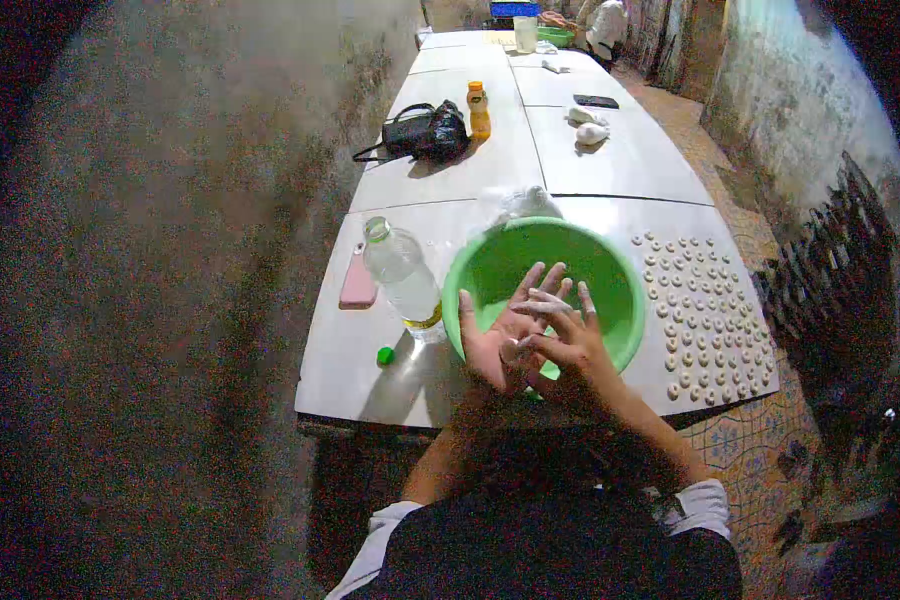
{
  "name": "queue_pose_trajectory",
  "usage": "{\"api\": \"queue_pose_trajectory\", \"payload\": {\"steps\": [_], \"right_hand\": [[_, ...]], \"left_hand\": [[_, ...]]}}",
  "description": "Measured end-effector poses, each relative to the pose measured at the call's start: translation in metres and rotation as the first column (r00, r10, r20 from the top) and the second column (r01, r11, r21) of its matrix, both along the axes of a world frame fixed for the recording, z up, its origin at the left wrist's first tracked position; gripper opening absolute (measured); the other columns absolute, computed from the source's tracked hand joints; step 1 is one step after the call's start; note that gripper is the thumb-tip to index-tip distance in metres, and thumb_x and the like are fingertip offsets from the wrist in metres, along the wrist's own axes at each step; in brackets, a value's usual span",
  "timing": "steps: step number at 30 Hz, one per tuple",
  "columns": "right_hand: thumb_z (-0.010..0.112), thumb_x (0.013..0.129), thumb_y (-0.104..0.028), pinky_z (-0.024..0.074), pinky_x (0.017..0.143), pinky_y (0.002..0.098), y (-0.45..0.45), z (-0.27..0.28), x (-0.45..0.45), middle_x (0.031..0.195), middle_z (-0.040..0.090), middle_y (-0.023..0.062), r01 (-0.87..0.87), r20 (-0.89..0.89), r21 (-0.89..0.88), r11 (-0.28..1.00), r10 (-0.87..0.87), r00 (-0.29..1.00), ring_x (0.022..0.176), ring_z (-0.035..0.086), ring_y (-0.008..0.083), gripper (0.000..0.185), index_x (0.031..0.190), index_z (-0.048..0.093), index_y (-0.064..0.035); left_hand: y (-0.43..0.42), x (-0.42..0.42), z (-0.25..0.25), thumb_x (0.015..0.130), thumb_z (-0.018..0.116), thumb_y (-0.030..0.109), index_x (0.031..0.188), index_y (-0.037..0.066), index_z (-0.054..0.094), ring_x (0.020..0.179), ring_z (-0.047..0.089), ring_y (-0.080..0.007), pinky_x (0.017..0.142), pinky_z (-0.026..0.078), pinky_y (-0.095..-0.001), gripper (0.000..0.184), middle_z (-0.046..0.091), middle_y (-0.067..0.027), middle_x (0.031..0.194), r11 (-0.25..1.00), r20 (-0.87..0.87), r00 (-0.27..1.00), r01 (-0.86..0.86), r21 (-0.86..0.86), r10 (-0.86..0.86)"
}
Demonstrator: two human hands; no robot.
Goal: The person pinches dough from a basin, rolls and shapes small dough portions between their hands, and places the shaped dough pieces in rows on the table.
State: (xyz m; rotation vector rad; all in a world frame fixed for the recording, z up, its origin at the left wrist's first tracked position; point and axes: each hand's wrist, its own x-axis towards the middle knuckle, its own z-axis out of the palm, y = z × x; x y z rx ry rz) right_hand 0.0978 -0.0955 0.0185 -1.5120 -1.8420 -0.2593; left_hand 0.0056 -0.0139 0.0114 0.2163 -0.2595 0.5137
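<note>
White-dusted, over the bowl (615, 285)

My left hand (498, 345) lies palm up over the bowl, fingers loose and spread; my right hand (570, 345) bends above it, whether pinching anything I cannot tell. The bowl would probably catch crumbs. Right of it, rings (703, 340) sit spaced, likely against sticking. Left of it, the uncapped bottle (405, 275) could hinder my left arm; beyond it lies a bag (425, 135).

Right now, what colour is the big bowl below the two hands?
The bowl is green; it shows best in the head view.
</note>
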Motion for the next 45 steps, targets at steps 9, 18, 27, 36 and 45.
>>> {"api": "queue_pose_trajectory", "payload": {"steps": [9,18,27,36,45], "right_hand": [[0.057,0.076,-0.017,0.0112,0.105,0.0602,-0.004,0.004,-0.007,0.13,0.045,0.003,-0.056,-0.064,-0.109,0.992,0.049,0.997,0.125,0.038,0.0228,0.02,0.095,0.062,-0.0218],[0.057,0.077,-0.021,0.0117,0.104,0.0613,-0.002,-0.001,-0.008,0.13,0.044,-0.0005,0.114,0.068,-0.062,0.991,-0.11,0.992,0.126,0.037,0.0202,0.024,0.101,0.06,-0.0228],[0.067,0.071,-0.03,0.0125,0.103,0.0619,-0.004,0.016,-0.002,0.12,0.051,0.0005,0.078,-0.04,-0.075,0.994,-0.081,0.996,0.122,0.042,0.022,0.04,0.107,0.057,-0.0173],[0.064,0.071,-0.019,0.0043,0.107,0.0578,-0.007,0.019,0.012,0.108,0.059,0.0049,-0.036,-0.013,-0.121,0.992,0.035,0.999,0.114,0.05,0.0227,0.04,0.11,0.057,-0.0184],[0.063,0.07,-0.017,0.0072,0.107,0.0589,-0.008,0.025,0.014,0.103,0.06,0.0056,-0.042,-0.041,-0.083,0.996,0.039,0.998,0.106,0.054,0.022,0.043,0.113,0.057,-0.0192]], "left_hand": [[-0.009,-0.002,0.005,0.081,0.019,0.072,0.14,0.001,0.018,0.133,0.022,-0.033,0.11,0.016,-0.0449,0.092,0.019,-0.019,0.145,0.997,-0.072,0.995,-0.065,-0.036,0.062],[-0.009,-0.001,0.006,0.081,0.023,0.073,0.139,0.002,0.019,0.133,0.023,-0.0312,0.109,0.018,-0.045,0.092,0.02,-0.019,0.145,0.999,-0.046,0.998,-0.035,-0.036,0.034],[-0.012,-0.001,0.003,0.08,0.031,0.071,0.14,0.002,0.018,0.132,0.025,-0.0322,0.109,0.021,-0.0435,0.092,0.023,-0.0193,0.143,0.994,-0.011,0.999,0.044,-0.097,-0.045],[-0.01,0.003,0.0,0.08,0.022,0.074,0.141,0.002,0.015,0.134,0.021,-0.0297,0.11,0.014,-0.0478,0.095,0.018,-0.0173,0.146,0.998,-0.036,0.997,0.069,-0.01,-0.069],[-0.009,0.004,0.0,0.079,0.022,0.075,0.141,0.004,0.015,0.134,0.021,-0.0293,0.11,0.014,-0.0486,0.095,0.019,-0.0161,0.146,0.994,-0.024,0.993,0.112,0.002,-0.111]]}}
